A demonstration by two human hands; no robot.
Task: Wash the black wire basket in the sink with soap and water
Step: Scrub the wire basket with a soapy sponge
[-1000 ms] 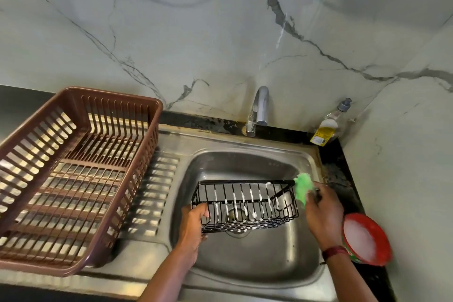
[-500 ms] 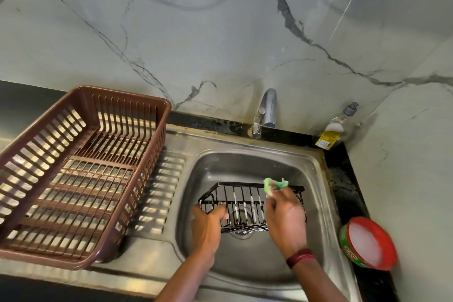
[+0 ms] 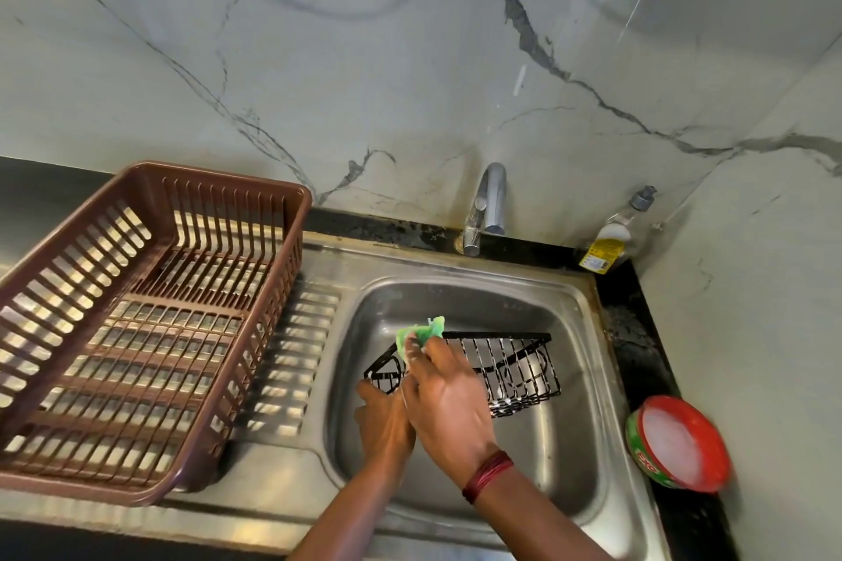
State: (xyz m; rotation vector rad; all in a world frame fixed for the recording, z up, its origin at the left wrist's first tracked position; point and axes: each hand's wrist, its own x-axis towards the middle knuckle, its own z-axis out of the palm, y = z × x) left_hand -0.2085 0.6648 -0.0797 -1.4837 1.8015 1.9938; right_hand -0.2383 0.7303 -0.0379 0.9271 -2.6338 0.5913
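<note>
- Head view: the black wire basket (image 3: pixel 505 371) is sitting inside the steel sink (image 3: pixel 587 314), tilted, with white suds clinging to its wires and lower edge.
- The left hand (image 3: pixel 385 421) is gripping the basket's left end; its fingers are mostly hidden behind the right hand, so how they are lying cannot be told exactly.
- The right hand (image 3: pixel 449 405) is crossing over the left one and reaching to the basket's upper left corner, a red thread band showing on its wrist.
- Its fingers (image 3: pixel 417 348) are pressed together and pinching a green scrub pad (image 3: pixel 421 333) against the basket's top rim.
- A brown plastic dish rack (image 3: pixel 136 333) is standing on the drainboard, just beside the sink basin on the left.
- A chrome tap (image 3: pixel 490 205) is rising behind the sink, at the foot of the marble wall.
- A clear soap bottle (image 3: pixel 615 237) with a yellow label is standing in the back right corner of the dark counter.
- A red and green tub (image 3: pixel 679 444) filled with white foamy soap is lying tilted on the counter to the right of the sink, well apart from both hands.
</note>
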